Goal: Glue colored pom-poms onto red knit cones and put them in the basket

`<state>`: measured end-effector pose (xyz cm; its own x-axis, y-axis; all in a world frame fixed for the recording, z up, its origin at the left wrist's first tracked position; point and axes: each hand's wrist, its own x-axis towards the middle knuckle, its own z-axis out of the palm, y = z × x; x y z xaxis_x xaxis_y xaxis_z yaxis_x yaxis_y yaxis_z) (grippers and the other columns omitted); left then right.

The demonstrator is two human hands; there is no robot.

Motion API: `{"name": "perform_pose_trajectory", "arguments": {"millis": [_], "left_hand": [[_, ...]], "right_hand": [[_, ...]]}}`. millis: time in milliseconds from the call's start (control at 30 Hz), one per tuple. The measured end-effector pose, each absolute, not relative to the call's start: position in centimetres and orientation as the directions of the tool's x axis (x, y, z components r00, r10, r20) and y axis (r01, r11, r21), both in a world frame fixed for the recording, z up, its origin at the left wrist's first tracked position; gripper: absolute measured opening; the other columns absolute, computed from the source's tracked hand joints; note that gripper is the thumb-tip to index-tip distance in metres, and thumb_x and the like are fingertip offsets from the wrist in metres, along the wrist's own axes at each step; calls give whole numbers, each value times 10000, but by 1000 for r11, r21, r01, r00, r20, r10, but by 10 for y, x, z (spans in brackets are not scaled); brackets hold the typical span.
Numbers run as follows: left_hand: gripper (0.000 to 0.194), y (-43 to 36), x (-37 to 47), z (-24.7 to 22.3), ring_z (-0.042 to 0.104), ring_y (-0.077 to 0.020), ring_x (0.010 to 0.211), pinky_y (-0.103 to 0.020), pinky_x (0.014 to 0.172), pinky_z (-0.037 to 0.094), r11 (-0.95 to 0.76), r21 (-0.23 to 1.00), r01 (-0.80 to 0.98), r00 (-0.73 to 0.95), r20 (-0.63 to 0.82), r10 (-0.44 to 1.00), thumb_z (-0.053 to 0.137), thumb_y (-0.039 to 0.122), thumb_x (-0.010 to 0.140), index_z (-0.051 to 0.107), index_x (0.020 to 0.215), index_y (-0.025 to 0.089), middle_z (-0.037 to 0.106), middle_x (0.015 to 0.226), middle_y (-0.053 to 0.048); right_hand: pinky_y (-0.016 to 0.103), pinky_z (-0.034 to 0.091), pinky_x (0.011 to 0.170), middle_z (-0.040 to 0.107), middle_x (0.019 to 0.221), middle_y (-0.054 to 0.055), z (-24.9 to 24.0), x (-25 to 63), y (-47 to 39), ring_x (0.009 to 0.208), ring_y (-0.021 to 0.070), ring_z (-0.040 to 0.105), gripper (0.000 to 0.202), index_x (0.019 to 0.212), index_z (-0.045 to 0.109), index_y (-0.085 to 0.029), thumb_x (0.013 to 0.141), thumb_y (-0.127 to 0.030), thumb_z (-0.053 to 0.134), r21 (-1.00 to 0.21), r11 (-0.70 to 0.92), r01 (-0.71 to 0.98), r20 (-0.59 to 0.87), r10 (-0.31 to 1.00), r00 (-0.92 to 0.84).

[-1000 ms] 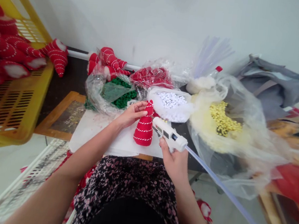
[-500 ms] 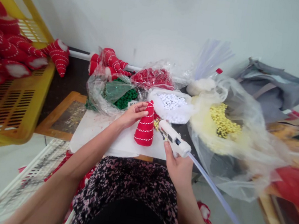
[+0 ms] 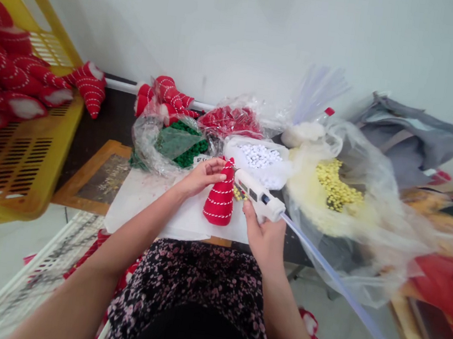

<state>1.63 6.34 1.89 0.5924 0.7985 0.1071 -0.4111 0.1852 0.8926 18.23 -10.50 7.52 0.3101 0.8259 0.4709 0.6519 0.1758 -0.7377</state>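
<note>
My left hand (image 3: 203, 177) pinches a red stuffed cone (image 3: 220, 199) wound with white twisted cord, close to its tip. The cone stands upright over white paper (image 3: 143, 195) on the table. In my right hand (image 3: 265, 236) is a white hot glue gun (image 3: 255, 190), its nozzle right beside the upper right side of the cone; whether it touches, I cannot tell. A long translucent glue stick (image 3: 322, 263) sticks out of the gun's rear. Some small yellow balls (image 3: 239, 194) show between cone and gun, partly hidden.
Behind the paper lie bags of green pompoms (image 3: 187, 150), red pieces (image 3: 233, 120) and white pompoms (image 3: 259, 154). Yellow balls (image 3: 336, 187) fill a plastic bag at right. At left, a yellow crate (image 3: 47, 185) holds several red cones. Glue sticks (image 3: 318, 92) lean on the wall.
The glue gun in my right hand has moved left and slightly up, bringing its nozzle closer to the cone's tip. My left hand still holds the cone, nearly in place.
</note>
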Motion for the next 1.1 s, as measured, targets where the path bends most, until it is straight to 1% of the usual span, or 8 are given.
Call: {"name": "perform_pose_trajectory", "arguments": {"millis": [167, 300, 433, 567, 700, 867, 1000, 1100], "left_hand": [[510, 65, 17, 17, 763, -180, 880, -310, 880, 558, 180, 893, -413, 589, 111, 801, 1004, 358, 656, 717, 1044, 192, 804, 1008, -46], [509, 65, 17, 16, 757, -179, 873, -305, 868, 554, 176, 892, -417, 587, 117, 801, 1006, 369, 654, 718, 1036, 193, 803, 1007, -47], [523, 64, 17, 18, 744, -160, 826, -265, 792, 546, 188, 886, -424, 581, 106, 807, 993, 466, 662, 729, 1023, 196, 798, 985, -41], [534, 63, 16, 19, 731, -153, 794, -253, 755, 540, 180, 899, -400, 565, 87, 821, 945, 561, 705, 731, 1018, 185, 787, 963, -37], [522, 63, 17, 21, 704, -125, 729, -228, 711, 523, 172, 904, -391, 546, 78, 834, 950, 554, 697, 717, 979, 181, 770, 890, -11], [506, 63, 18, 22, 711, -140, 733, -240, 706, 527, 169, 905, -391, 549, 82, 832, 951, 536, 702, 711, 972, 180, 778, 892, -24], [497, 62, 18, 24, 706, -133, 728, -237, 710, 526, 181, 898, -402, 541, 74, 837, 960, 522, 693, 710, 951, 179, 775, 884, -19], [506, 61, 18, 24, 701, -133, 734, -240, 721, 525, 189, 890, -415, 531, 68, 844, 970, 522, 675, 709, 937, 176, 771, 879, -16]], "right_hand": [[460, 654, 907, 833, 971, 171, 73, 184, -106, 1006, 354, 807, 393, 1046, 788, -181, 982, -532, 623, -737, 166, 656, 457, 837, 302], [467, 647, 941, 832, 991, 178, 71, 185, -108, 1014, 351, 806, 402, 1069, 784, -177, 988, -535, 620, -751, 158, 642, 437, 847, 303], [486, 640, 968, 829, 990, 179, 68, 185, -108, 1039, 360, 802, 403, 1073, 778, -180, 979, -543, 629, -760, 144, 634, 423, 850, 313], [495, 628, 997, 814, 932, 181, 65, 183, -109, 1089, 373, 788, 400, 1035, 771, -170, 965, -546, 653, -795, 138, 591, 398, 854, 335], [498, 633, 985, 814, 947, 182, 62, 182, -111, 1052, 371, 794, 392, 1040, 775, -168, 953, -539, 682, -811, 139, 568, 381, 863, 332], [467, 654, 922, 828, 983, 180, 61, 185, -111, 975, 346, 805, 405, 1053, 792, -175, 954, -552, 682, -796, 131, 591, 394, 854, 340], [496, 640, 960, 824, 962, 195, 62, 183, -111, 1010, 368, 798, 420, 1011, 798, -167, 949, -564, 675, -798, 125, 589, 384, 859, 338], [494, 635, 968, 823, 927, 190, 62, 182, -112, 986, 362, 799, 426, 1014, 799, -167, 945, -568, 673, -807, 132, 576, 378, 864, 332]]}}
